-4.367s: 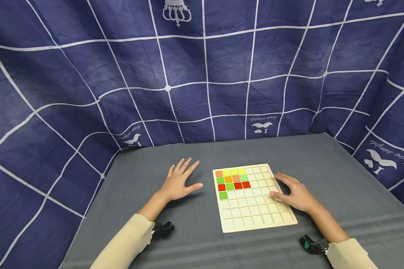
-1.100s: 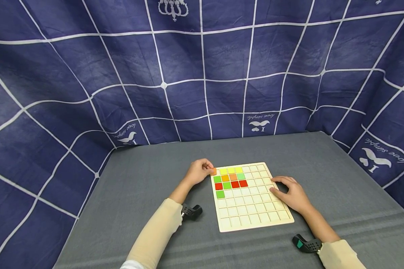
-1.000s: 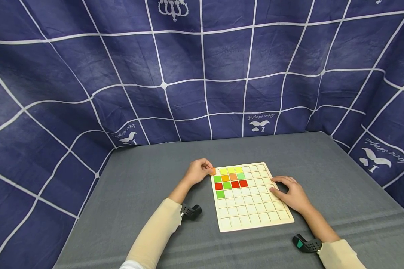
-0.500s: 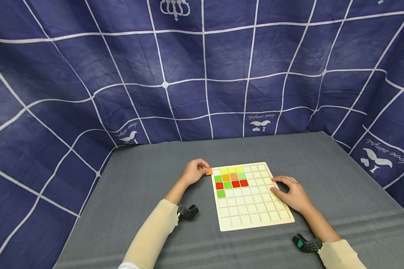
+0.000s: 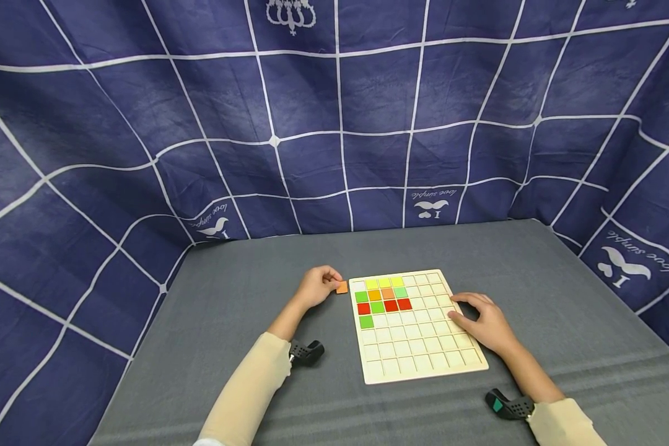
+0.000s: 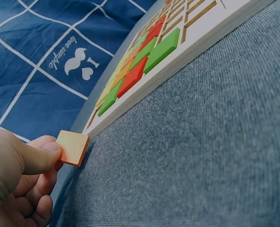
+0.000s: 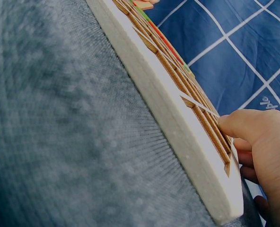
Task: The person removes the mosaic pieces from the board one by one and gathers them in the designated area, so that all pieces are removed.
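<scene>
My left hand [image 5: 316,287] pinches a small square orange tile [image 5: 342,287] between thumb and fingers, just left of the wooden grid board [image 5: 424,353]. In the left wrist view the orange tile [image 6: 73,147] is held by one edge, near the board's far corner. Coloured tiles fill several cells at the board's far left: yellow ones, red tiles [image 5: 391,305], green ones and two more of orange tone. The far left corner cell [image 5: 358,286] is bare. My right hand [image 5: 490,322] rests at the board's right edge, thumb on the top face, fingers loosely bent.
The board lies on a grey cloth-covered table [image 5: 256,266]. Behind and on both sides hangs a dark blue curtain [image 5: 368,155] with white lines. A black wrist device [image 5: 308,352] sits by the left sleeve; another wrist device [image 5: 510,406] sits by the right.
My open left hand came over to the board's far left corner and took the orange tile from its corner cell. It has since drawn the tile leftward off the board. My right hand stays at the edge.
</scene>
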Demonstrator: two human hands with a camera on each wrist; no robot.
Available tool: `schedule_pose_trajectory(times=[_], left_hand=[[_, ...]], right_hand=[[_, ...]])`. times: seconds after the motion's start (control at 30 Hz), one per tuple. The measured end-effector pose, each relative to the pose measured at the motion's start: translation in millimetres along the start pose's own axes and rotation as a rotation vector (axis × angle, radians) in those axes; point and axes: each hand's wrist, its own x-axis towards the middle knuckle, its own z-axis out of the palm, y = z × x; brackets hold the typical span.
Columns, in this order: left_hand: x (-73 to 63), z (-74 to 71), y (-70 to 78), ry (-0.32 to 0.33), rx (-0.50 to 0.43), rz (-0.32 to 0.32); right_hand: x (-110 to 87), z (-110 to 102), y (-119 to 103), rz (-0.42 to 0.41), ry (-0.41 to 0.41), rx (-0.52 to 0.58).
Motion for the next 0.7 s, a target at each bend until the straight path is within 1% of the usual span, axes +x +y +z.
schedule_pose_trajectory(times=[0.3, 0.7], left_hand=[[-0.7, -0.6, -3.2, -0.011, 0.002, -0.016], [0.1, 1.4, -5.7, -0.004, 0.044, -0.025]], right_hand=[[0.2, -0.3, -0.4, 0.002, -0.001, -0.004], [0.4, 0.3, -0.1, 0.009, 0.0, 0.001]])
